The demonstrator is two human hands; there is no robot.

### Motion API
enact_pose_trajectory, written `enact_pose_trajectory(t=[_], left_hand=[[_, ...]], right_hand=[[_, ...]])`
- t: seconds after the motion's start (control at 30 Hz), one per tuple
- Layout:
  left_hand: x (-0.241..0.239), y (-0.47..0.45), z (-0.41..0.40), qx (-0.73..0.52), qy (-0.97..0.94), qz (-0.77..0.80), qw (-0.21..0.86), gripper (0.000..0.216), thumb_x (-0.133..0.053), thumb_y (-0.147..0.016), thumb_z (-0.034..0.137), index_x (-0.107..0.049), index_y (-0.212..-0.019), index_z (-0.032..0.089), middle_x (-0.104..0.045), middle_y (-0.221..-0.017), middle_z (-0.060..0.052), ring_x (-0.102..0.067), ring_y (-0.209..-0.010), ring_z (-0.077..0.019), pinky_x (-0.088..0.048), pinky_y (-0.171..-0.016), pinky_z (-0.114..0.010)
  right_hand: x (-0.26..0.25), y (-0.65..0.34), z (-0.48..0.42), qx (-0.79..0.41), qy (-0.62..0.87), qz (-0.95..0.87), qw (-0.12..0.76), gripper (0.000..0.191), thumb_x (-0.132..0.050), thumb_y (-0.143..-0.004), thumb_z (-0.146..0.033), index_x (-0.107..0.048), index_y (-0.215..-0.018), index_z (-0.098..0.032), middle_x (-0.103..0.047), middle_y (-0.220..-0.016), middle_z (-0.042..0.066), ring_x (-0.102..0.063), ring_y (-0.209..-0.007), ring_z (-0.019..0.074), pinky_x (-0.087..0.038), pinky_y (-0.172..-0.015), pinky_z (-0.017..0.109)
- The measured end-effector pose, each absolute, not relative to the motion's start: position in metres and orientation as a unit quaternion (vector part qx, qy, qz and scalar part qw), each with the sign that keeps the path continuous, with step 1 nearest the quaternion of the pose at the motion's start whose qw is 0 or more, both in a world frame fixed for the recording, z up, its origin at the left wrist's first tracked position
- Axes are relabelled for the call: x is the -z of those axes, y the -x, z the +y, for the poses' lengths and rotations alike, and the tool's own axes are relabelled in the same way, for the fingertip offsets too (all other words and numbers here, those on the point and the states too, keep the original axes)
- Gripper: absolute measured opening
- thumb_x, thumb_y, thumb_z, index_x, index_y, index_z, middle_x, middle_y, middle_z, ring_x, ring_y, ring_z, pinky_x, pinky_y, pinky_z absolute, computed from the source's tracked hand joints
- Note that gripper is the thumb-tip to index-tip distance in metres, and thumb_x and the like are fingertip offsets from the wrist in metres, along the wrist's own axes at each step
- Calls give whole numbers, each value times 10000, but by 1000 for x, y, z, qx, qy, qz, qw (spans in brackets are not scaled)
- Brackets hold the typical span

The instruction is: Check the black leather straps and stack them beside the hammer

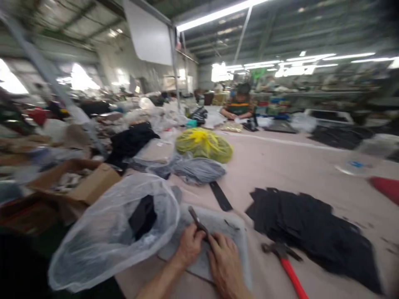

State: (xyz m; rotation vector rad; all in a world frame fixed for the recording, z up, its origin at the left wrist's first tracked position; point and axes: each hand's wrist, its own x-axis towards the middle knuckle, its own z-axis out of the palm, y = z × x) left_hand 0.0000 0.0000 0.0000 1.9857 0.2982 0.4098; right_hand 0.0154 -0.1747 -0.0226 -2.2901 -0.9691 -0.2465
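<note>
My left hand [190, 246] is closed on a dark narrow piece [193, 215], which sticks out past the fingers over a grey slab [240, 245]. Blur hides exactly what the piece is. Close beside it, my right hand [227, 259] has its fingers bent, with the fingertips at the piece's near end. A thin dark item [232, 225] lies on the slab beyond the right hand. To the right rests a hammer [288, 268] with a red handle. Black cut pieces [311, 228] lie overlapped in a spread pile behind it.
A clear plastic bag [106, 236] with a black piece inside stands left of the slab. Beyond are a black strip [220, 195], a grey bundle [199, 170] and a yellow bag [202, 145]. A cardboard box [96, 182] is at left. Another person [238, 106] sits across the table.
</note>
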Motion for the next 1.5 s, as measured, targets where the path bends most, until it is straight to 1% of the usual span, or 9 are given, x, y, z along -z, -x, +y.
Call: enact_pose_trajectory(t=[0.1, 0.27, 0.43, 0.5, 0.63, 0.83, 1.1, 1.37, 1.5], left_hand=[[34, -6, -38, -97, -821, 73, 559, 190, -530, -910, 293, -660, -942, 158, -692, -874, -59, -651, -833, -210, -521, -808, -371], [27, -5, -26, -96, -825, 77, 552, 216, -483, -861, 257, -671, -929, 174, -715, -863, -66, -667, -833, -232, -505, -787, -337], [24, -6, -28, -101, -823, 81, 554, 214, -483, -853, 262, -672, -911, 180, -722, -851, -69, -675, -812, -231, -510, -759, -320], [24, -7, -29, -102, -822, 81, 555, 210, -481, -854, 254, -671, -904, 179, -719, -842, -69, -674, -804, -227, -509, -750, -315], [23, -7, -28, -108, -822, 80, 553, 200, -480, -850, 240, -666, -888, 178, -711, -805, -62, -670, -768, -220, -507, -722, -306], [24, -7, -27, -111, -823, 78, 552, 203, -482, -846, 245, -668, -882, 173, -716, -806, -65, -679, -770, -222, -515, -718, -306], [35, -8, -23, -93, -820, 86, 558, 222, -513, -846, 291, -677, -932, 169, -718, -837, -68, -671, -798, -233, -510, -758, -332], [32, -8, -22, -96, -826, 69, 551, 215, -513, -847, 282, -678, -935, 176, -731, -855, -65, -680, -827, -230, -510, -790, -330], [29, -8, -23, -94, -830, 66, 546, 220, -498, -853, 285, -670, -938, 175, -732, -854, -66, -687, -838, -232, -513, -779, -325]], right_hand=[[20, -26, -215, 18, 908, -299, 293, 343, -544, -864, -144, -624, -1179, -252, -625, -1193, 68, -559, -1092, 249, -461, -951, 382], [1, -100, -213, 18, 947, -170, 272, 279, -419, -945, -225, -640, -1090, -137, -643, -1107, 144, -574, -1077, 256, -429, -961, 352], [-4, -173, -197, -25, 975, -106, 195, 329, -641, -836, -334, -650, -1067, -101, -637, -1054, 187, -588, -1033, 323, -453, -882, 411], [-2, -186, -187, -53, 980, -87, 170, 342, -705, -802, -342, -644, -1039, -103, -635, -1058, 165, -595, -1010, 303, -466, -869, 425], [2, -199, -173, -109, 979, -60, 163, 266, -655, -894, -368, -625, -1024, -138, -648, -1005, 68, -627, -899, 218, -513, -816, 412], [-17, -193, -187, -121, 955, -99, 251, 227, -569, -946, -357, -633, -893, -146, -650, -837, 22, -623, -777, 176, -502, -726, 335], [-75, -108, -279, -171, 906, -198, 333, 145, -522, -816, -271, -638, -761, -202, -556, -628, -34, -527, -633, 160, -366, -583, 258], [-65, -116, -286, -325, 846, -291, 308, 126, -645, -671, -153, -703, -780, -179, -640, -652, -37, -598, -633, 155, -430, -552, 208], [-40, -123, -236, -275, 871, -319, 253, 252, -693, -638, -100, -722, -872, -191, -683, -725, -9, -627, -707, 186, -441, -614, 231]])
